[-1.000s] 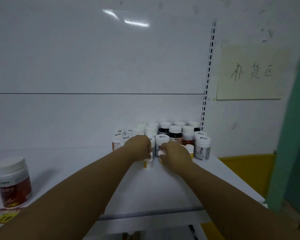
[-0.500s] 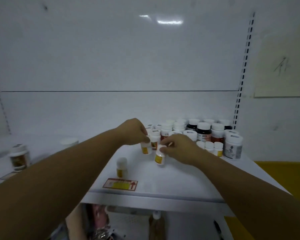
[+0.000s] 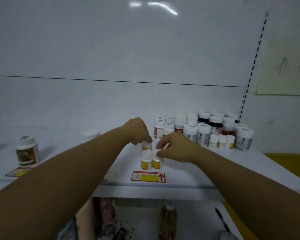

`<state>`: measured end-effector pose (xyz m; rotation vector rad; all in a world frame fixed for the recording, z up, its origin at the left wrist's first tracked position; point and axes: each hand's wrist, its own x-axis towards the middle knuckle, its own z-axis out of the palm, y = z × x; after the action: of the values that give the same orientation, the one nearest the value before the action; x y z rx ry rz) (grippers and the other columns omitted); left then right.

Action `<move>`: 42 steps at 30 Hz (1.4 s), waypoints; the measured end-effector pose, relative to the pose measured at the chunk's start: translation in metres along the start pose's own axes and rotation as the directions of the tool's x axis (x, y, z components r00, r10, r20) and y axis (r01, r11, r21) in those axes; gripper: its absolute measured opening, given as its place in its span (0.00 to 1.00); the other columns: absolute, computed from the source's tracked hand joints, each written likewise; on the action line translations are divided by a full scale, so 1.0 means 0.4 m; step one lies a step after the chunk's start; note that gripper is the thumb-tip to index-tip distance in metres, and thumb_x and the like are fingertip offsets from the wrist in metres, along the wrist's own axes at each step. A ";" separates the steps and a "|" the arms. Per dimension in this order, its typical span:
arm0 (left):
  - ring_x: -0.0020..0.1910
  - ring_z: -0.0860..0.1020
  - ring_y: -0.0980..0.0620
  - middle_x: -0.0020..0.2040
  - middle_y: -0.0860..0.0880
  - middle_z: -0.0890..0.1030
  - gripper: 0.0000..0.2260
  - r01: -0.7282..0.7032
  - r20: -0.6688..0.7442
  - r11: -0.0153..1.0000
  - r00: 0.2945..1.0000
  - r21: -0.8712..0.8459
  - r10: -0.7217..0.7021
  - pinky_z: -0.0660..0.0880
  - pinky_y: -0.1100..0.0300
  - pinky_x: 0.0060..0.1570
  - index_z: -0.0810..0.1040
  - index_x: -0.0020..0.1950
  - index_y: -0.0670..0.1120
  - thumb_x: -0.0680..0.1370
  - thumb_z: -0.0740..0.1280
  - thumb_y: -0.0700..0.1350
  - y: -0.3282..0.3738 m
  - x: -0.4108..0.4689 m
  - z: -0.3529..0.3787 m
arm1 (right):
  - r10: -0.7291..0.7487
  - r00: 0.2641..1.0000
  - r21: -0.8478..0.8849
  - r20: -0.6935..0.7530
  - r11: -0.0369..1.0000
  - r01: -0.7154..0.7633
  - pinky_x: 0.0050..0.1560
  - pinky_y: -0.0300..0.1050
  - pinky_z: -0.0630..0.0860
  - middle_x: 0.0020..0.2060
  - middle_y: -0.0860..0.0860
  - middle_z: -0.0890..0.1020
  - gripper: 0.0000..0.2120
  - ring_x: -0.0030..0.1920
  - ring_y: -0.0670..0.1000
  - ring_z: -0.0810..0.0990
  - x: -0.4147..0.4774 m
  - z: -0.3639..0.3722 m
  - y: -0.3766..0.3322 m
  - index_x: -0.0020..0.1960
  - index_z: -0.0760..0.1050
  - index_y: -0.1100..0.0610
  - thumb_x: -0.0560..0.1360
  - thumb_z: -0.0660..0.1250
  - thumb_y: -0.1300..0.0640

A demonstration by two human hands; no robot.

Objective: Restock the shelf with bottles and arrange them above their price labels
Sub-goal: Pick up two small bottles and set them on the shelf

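Note:
Three small white bottles with yellow labels stand close together on the white shelf (image 3: 189,175), just behind a red and yellow price label (image 3: 148,177). My left hand (image 3: 137,130) pinches the cap of the rear bottle (image 3: 146,146). My right hand (image 3: 173,148) pinches the cap of the front right bottle (image 3: 157,163). The front left bottle (image 3: 146,161) stands free between my hands.
A cluster of several white-capped and dark bottles (image 3: 206,130) fills the shelf's back right corner. A brown-labelled jar (image 3: 26,151) stands at the left above another price label (image 3: 18,172), with a white jar (image 3: 90,135) behind my left arm. A lower shelf shows below.
Both hands carried their small yellow bottles from the cluster to the left and forward, setting them beside the lone bottle behind the price label. The camera view shifted as well.

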<state>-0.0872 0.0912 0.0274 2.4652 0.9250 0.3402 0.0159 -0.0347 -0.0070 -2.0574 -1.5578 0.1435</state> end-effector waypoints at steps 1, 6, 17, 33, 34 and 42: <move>0.50 0.83 0.45 0.52 0.40 0.83 0.17 0.005 0.024 1.000 1.000 0.002 -0.005 0.81 0.54 0.50 0.80 0.57 0.36 0.72 0.73 0.44 -0.008 0.007 0.005 | 0.017 1.000 0.005 0.001 1.000 -0.017 0.49 0.39 0.78 0.53 0.50 0.83 0.15 0.45 0.44 0.79 0.001 0.003 0.000 0.56 0.81 0.56 0.70 0.72 0.55; 0.45 0.82 0.47 0.51 0.40 0.83 0.16 0.013 0.185 1.000 0.983 0.021 -0.016 0.81 0.57 0.45 0.79 0.56 0.36 0.72 0.73 0.43 -0.032 0.033 0.015 | 0.063 0.997 0.042 0.041 0.997 -0.065 0.45 0.42 0.82 0.50 0.49 0.82 0.14 0.42 0.48 0.83 0.004 0.008 -0.002 0.55 0.81 0.56 0.70 0.72 0.56; 0.47 0.77 0.50 0.50 0.47 0.82 0.10 -0.267 -0.092 0.953 0.955 0.140 0.281 0.75 0.58 0.47 0.81 0.51 0.44 0.75 0.66 0.48 0.062 0.056 0.015 | 0.150 0.980 0.155 -0.127 0.979 -0.129 0.41 0.42 0.80 0.43 0.46 0.81 0.10 0.41 0.46 0.80 -0.010 -0.054 0.070 0.51 0.81 0.54 0.74 0.68 0.51; 0.53 0.78 0.47 0.53 0.46 0.81 0.06 -0.485 0.069 0.808 0.867 0.335 0.493 0.67 0.63 0.44 0.80 0.48 0.46 0.74 0.65 0.38 0.420 0.221 0.368 | 0.107 0.984 -0.439 -0.139 0.884 -0.158 0.50 0.46 0.76 0.57 0.55 0.79 0.13 0.54 0.56 0.78 -0.038 -0.270 0.547 0.57 0.78 0.58 0.74 0.61 0.61; 0.55 0.78 0.48 0.54 0.47 0.80 0.08 -0.471 0.060 0.803 0.873 0.366 0.484 0.65 0.65 0.44 0.80 0.51 0.47 0.75 0.65 0.39 0.419 0.232 0.385 | 0.088 0.988 -0.460 -0.125 0.877 -0.137 0.51 0.48 0.77 0.57 0.54 0.80 0.14 0.54 0.55 0.78 -0.027 -0.265 0.556 0.57 0.78 0.56 0.74 0.61 0.59; 0.51 0.78 0.46 0.50 0.45 0.80 0.06 -0.384 0.031 0.835 0.913 0.394 0.406 0.68 0.64 0.46 0.81 0.47 0.46 0.74 0.66 0.39 0.444 0.263 0.415 | -0.053 0.985 -0.433 -0.163 0.901 -0.023 0.48 0.45 0.73 0.52 0.53 0.79 0.13 0.51 0.55 0.78 -0.006 -0.258 0.585 0.54 0.77 0.56 0.75 0.63 0.50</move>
<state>0.1527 -0.0127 -0.0159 3.0408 0.5263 0.3899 0.2570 -0.1153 -0.0336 -2.3153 -1.6026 -0.4164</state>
